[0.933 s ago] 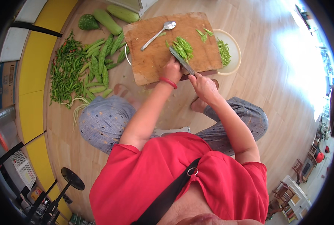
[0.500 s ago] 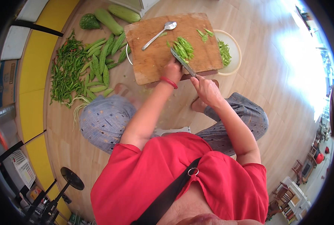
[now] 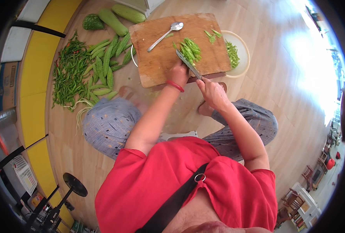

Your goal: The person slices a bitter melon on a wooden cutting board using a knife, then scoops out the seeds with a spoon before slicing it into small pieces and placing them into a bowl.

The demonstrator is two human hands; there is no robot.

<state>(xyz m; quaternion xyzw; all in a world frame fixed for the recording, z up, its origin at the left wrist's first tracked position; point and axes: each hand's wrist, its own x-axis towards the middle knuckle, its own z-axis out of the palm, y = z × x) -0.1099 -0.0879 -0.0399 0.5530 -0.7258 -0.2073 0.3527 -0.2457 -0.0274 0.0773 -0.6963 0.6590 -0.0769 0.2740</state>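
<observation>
My right hand (image 3: 215, 93) grips the handle of a knife (image 3: 189, 64), its blade slanting up and left across the near part of a wooden cutting board (image 3: 157, 58). Close against the blade, my left hand (image 3: 178, 73), with a red bracelet at the wrist, has its fingers curled down at the board's near edge; whatever they press on is hidden. Just beyond the knife lies a heap of thin green slices (image 3: 190, 49). A few more slices (image 3: 212, 35) rest at the board's right side, and a metal spoon (image 3: 165, 37) lies toward its far left.
Behind the board's right edge sits a pale round basin (image 3: 242, 66) holding cut green pieces (image 3: 232, 55). On the floor at left are green chili peppers (image 3: 69, 70), bitter melons (image 3: 105, 64), long pale green gourds (image 3: 113, 22) and a dark green squash (image 3: 93, 22). Yellow cabinet fronts (image 3: 32, 79) line the left.
</observation>
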